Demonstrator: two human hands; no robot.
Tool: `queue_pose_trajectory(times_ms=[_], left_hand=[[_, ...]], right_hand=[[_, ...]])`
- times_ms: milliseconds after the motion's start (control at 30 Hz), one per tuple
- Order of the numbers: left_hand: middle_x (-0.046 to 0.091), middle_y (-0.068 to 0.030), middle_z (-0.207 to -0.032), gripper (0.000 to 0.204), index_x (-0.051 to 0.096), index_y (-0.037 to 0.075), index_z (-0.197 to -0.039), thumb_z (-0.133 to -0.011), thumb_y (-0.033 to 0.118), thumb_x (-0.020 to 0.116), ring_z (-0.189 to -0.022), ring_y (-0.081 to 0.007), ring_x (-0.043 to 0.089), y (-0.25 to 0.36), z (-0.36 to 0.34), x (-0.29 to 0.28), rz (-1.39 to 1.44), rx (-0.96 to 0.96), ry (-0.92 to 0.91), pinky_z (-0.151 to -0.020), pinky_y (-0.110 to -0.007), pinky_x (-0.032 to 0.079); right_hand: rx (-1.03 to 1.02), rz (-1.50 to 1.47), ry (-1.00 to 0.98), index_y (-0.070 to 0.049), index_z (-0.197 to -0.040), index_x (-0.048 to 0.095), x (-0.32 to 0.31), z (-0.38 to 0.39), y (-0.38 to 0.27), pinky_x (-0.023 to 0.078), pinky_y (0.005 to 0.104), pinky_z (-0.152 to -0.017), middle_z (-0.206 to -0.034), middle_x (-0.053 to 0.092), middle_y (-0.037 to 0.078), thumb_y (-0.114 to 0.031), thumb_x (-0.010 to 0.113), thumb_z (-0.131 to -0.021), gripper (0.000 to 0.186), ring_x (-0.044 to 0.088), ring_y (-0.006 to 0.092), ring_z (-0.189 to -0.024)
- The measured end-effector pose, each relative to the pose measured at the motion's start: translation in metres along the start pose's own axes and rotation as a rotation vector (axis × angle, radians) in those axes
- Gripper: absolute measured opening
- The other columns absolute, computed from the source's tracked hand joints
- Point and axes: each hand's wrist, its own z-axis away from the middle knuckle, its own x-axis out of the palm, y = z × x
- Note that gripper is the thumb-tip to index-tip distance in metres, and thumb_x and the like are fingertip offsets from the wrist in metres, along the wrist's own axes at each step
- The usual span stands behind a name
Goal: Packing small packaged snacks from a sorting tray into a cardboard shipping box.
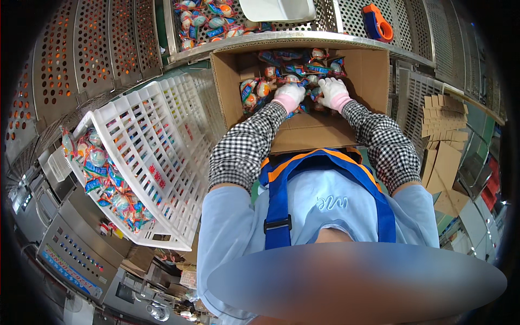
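An open cardboard box (300, 142) stands in front of me, its bottom covered by a loose layer of round sweets (249, 101) in clear, blue and red twist wrappers. My left hand (291, 95), in a white glove with a pink cuff, lies on the sweets near the box's middle. Its fingers point away from me, and their tips are partly hidden. To its right, my right hand (332, 93), gloved alike, rests on other sweets with its fingers apart. Neither hand visibly lifts a sweet. Black-and-white checked sleeves cover both forearms.
A tilted white plastic crate (162, 132) at left holds many wrapped sweets. Beyond the box, a perforated metal table (325, 24) carries more sweets, a white scoop-like tray (278, 10) and an orange-and-blue tape dispenser (377, 24). Cardboard dividers (444, 119) are stacked at right.
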Motion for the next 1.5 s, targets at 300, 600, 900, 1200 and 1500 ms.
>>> queue_pose_trajectory(times_ms=[300, 600, 900, 1200, 1500], left_hand=[[0.054, -0.0134, -0.115, 0.031, 0.057, 0.008, -0.115, -0.091, 0.021, 0.042, -0.102, -0.0329, 0.054, 0.046, 0.012, -0.009, -0.077, -0.543, 0.057, -0.081, -0.056, 0.045], [0.066, -0.0183, -0.100, 0.026, 0.070, 0.005, -0.091, -0.086, 0.023, 0.053, -0.092, -0.0275, 0.065, -0.007, 0.016, -0.012, 0.005, -0.255, -0.147, -0.077, -0.039, 0.053], [0.058, -0.0212, -0.105, 0.039, 0.051, 0.009, -0.112, -0.081, 0.030, 0.063, -0.094, -0.0381, 0.060, 0.010, 0.016, 0.008, -0.004, -0.262, -0.065, -0.072, -0.046, 0.050], [0.063, -0.0206, -0.094, 0.018, 0.067, 0.009, -0.093, -0.079, 0.016, 0.058, -0.086, -0.0332, 0.064, -0.001, 0.001, 0.017, 0.058, -0.279, 0.096, -0.074, -0.041, 0.052], [0.064, -0.0169, -0.076, 0.020, 0.067, 0.004, -0.075, -0.077, 0.022, 0.059, -0.074, -0.0339, 0.063, 0.041, 0.019, -0.096, 0.602, 0.030, 0.550, -0.070, -0.040, 0.050]], right_hand=[[-0.358, 0.094, 0.165, -0.010, -0.095, 0.063, 0.009, 0.000, -0.006, 0.043, 0.0411, -0.081, -0.104, 0.058, 0.010, -0.024, 0.061, -0.074, 0.025, 0.054, 0.0279, -0.101], [0.270, -0.446, 0.323, -0.001, -0.096, 0.056, -0.065, 0.015, 0.062, 0.047, 0.0423, -0.081, -0.093, 0.063, 0.021, -0.019, 0.061, -0.081, 0.025, 0.059, 0.0371, -0.092], [0.315, -0.042, -0.164, -0.010, -0.122, 0.051, -0.017, -0.029, 0.043, 0.047, 0.0423, -0.087, -0.113, 0.058, 0.017, -0.016, 0.061, -0.080, 0.043, 0.057, 0.0332, -0.102], [0.337, 0.070, -0.238, -0.006, -0.116, 0.055, 0.008, -0.043, 0.031, 0.045, 0.0407, -0.092, -0.125, 0.049, 0.014, -0.012, 0.066, -0.073, 0.045, 0.052, 0.0306, -0.110], [0.282, -0.372, 0.393, -0.005, -0.122, 0.049, 0.022, -0.049, 0.072, 0.044, 0.0391, -0.092, -0.127, 0.049, 0.017, -0.005, 0.052, -0.077, 0.045, 0.053, 0.0322, -0.109]])
